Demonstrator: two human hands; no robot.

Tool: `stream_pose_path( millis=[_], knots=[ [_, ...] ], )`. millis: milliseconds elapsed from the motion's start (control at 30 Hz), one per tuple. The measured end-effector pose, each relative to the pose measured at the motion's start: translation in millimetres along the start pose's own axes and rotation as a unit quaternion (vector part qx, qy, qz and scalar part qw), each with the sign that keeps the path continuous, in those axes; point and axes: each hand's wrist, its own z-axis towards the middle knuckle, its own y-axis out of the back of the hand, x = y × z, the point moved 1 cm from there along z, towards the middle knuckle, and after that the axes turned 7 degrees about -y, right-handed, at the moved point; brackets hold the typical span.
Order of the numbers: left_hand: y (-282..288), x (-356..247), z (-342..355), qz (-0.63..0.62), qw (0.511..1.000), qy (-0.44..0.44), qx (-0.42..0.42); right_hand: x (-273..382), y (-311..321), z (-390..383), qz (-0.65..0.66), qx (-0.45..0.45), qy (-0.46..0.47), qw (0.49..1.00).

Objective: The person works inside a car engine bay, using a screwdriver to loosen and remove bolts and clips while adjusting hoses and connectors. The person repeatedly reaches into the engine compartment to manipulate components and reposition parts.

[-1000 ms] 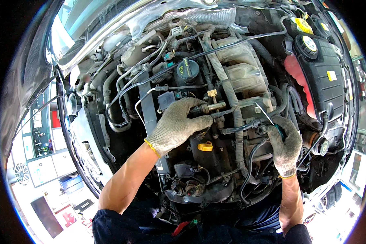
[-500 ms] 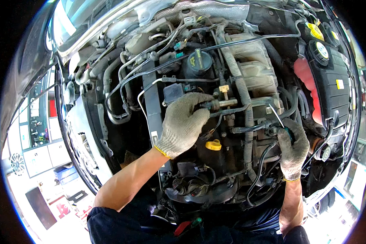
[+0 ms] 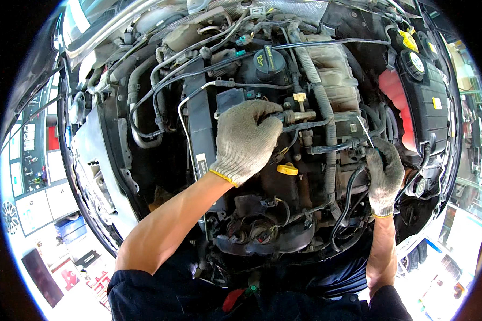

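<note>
My left hand (image 3: 245,140), in a grey knit glove with a yellow cuff edge, is closed round the dark end of a cylindrical pipe fitting (image 3: 303,116). A beige clip (image 3: 300,98) stands up beside that fitting. On the right, my gloved right hand (image 3: 384,174) is closed on a slim screwdriver-like tool with a thin metal shaft (image 3: 365,131). A bit of its green handle shows between the fingers; the tip points up and left over the pipes. Just left of this hand runs a black hose (image 3: 334,147).
A ribbed grey conduit (image 3: 326,107) runs between my hands. Nearby are a black oil cap (image 3: 269,61), a yellow dipstick handle (image 3: 287,169) and a pale ribbed manifold (image 3: 334,75). A black-covered reservoir with a pink lower part (image 3: 396,101) sits at far right; a long black hose (image 3: 209,68) crosses the far side.
The whole engine bay has shifted up a little in the picture as the head view moved. Both hands keep their grips and hardly move against the engine.
</note>
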Motion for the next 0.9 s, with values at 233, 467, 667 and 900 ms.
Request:
stream_pose_path(
  millis=[233,467,667,900],
  knots=[
    [10,22,-4,0.074,0.975,-0.208,0.026,1,-5,-2,0.021,0.001,0.003,1.000],
    [4,30,-5,0.131,0.955,-0.265,-0.027,-3,0,5,-0.073,-0.010,0.052,0.996],
    [0,30,-1,0.104,0.959,-0.260,-0.037,-9,-3,4,-0.016,-0.011,0.025,0.999],
    [-3,34,-1,0.114,0.957,-0.264,-0.047,2,6,-7,-0.021,-0.093,0.027,0.995]
  ],
)
